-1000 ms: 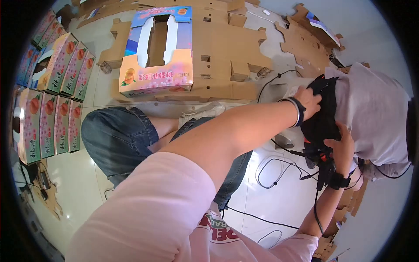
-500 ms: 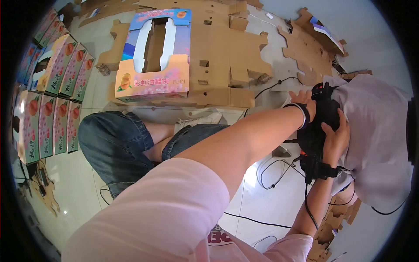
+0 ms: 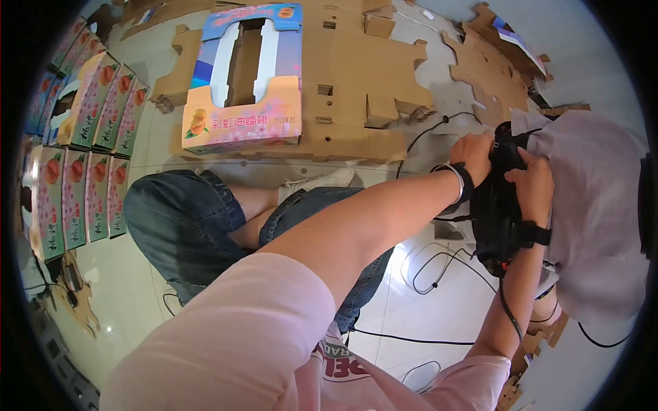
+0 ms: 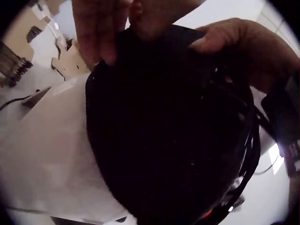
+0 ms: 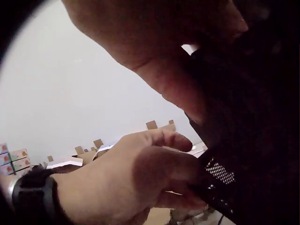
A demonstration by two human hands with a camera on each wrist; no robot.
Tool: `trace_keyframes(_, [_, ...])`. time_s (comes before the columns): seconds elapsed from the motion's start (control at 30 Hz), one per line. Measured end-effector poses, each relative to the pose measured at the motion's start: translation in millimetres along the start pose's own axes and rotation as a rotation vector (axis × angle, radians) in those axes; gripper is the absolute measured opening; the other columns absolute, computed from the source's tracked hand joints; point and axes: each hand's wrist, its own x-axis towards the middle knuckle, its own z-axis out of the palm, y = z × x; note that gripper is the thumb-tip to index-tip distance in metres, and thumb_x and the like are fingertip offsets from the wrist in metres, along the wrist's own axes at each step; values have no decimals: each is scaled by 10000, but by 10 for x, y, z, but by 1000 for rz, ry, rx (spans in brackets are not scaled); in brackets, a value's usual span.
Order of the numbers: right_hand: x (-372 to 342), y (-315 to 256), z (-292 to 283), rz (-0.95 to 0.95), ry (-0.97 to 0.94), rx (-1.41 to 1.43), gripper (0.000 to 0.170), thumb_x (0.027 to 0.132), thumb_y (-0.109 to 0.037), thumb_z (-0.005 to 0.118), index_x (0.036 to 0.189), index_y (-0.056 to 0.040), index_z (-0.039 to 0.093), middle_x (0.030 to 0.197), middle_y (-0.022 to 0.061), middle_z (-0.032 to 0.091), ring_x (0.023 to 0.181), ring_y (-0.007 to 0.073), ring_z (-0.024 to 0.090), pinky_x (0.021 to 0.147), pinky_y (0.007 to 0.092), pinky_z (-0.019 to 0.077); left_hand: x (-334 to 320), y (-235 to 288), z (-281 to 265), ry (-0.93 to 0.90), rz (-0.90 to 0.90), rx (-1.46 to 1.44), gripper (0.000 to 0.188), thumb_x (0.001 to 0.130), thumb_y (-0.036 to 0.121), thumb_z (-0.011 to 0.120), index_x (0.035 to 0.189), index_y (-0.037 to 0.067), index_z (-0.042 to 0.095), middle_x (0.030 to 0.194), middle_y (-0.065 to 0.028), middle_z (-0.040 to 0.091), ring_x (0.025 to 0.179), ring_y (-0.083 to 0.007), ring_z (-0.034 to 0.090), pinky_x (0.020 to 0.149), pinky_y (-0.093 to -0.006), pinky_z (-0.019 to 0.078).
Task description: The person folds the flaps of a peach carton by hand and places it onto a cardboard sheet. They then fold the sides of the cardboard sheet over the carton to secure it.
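Note:
A black fabric item (image 3: 493, 212) with straps lies against light grey cloth (image 3: 586, 185) at the right of the head view. The left hand (image 3: 471, 155) pinches its upper left edge with curled fingers. Close beside it, the right hand (image 3: 534, 186) grips the same item from the other side, thumb on top. In the left wrist view the dark item (image 4: 164, 126) fills the middle, with the left fingers above and the right hand (image 4: 248, 51) at upper right. Mesh (image 5: 220, 172) shows beside the left hand (image 5: 136, 173) in the right wrist view.
A printed fruit box (image 3: 243, 123) stands on flattened cardboard (image 3: 343, 75) ahead. Several similar boxes (image 3: 75, 195) are stacked at the left. Black cables (image 3: 411, 339) run over the tiled floor, beside the crossed legs (image 3: 185, 219) in jeans.
The left fingers, spread half a second ago, now curl onto the black item's edge. The right hand has moved up along the item, closer to the left hand.

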Motion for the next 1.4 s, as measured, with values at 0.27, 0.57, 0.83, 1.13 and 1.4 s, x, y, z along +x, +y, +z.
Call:
trace_keyframes(0.27, [77, -69, -121, -37, -181, 58, 531, 546, -87, 684, 1074, -44, 654, 932, 230, 619, 899, 368, 596, 805, 399, 460, 123, 96, -95, 169, -263, -396, 349, 557, -34, 703, 847, 47, 526, 688, -179, 616, 724, -361, 619, 617, -393, 468])
trace_keyframes(0.57, [45, -197, -29, -165, -79, -39, 486, 530, -93, 694, 1013, -44, 677, 917, 204, 627, 883, 353, 602, 778, 406, 472, 291, 164, -301, -270, 1, 283, 118, 662, 38, 632, 768, 0, 665, 784, -235, 639, 827, -386, 632, 728, -417, 512])
trace_keyframes(0.83, [75, -191, -149, -70, -169, 36, 485, 526, -91, 699, 1008, -41, 674, 917, 211, 628, 895, 365, 597, 777, 419, 468, 602, -90, 163, 122, -630, -291, 82, 627, 88, 688, 664, 14, 686, 740, -205, 651, 757, -325, 655, 683, -381, 515])
trace_keyframes(1.13, [341, -8, 620, 41, 42, -192, 356, 758, -112, 551, 1101, -132, 644, 1012, 162, 578, 953, 360, 567, 793, 436, 474, -64, 143, -292, -95, 16, -120, 152, 662, 41, 607, 792, 35, 685, 772, -212, 632, 748, -352, 631, 686, -395, 496])
trace_keyframes(1.4, [113, -81, 588, 43, 230, -266, 597, 820, -238, 626, 1351, -107, 386, 1322, 189, 414, 1197, 371, 413, 939, 436, 415, -517, -380, -1310, -564, -85, -58, 214, 735, 134, 597, 912, 51, 683, 766, -117, 670, 720, -213, 648, 674, -318, 492])
